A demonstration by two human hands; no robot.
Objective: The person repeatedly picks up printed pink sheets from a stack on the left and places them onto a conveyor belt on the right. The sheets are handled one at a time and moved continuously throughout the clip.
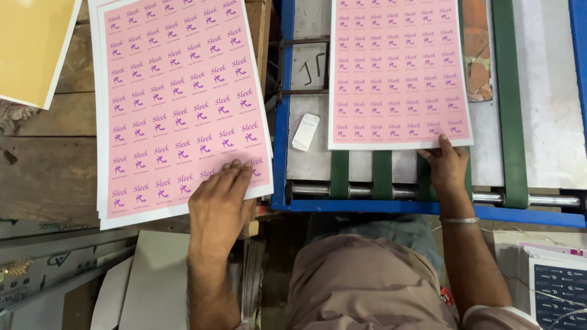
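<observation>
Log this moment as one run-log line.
left hand: flat on pink sheet stack | right hand: fingers on pink sheet | sheet on green belts

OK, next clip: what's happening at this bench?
A person stands at a blue-framed feed table with green belts. Their left hand lies flat on the near corner of a stack of pink printed label sheets on the wooden bench. Their right hand touches the near edge of a single pink sheet lying on the belts. A small white object sits between them.
</observation>
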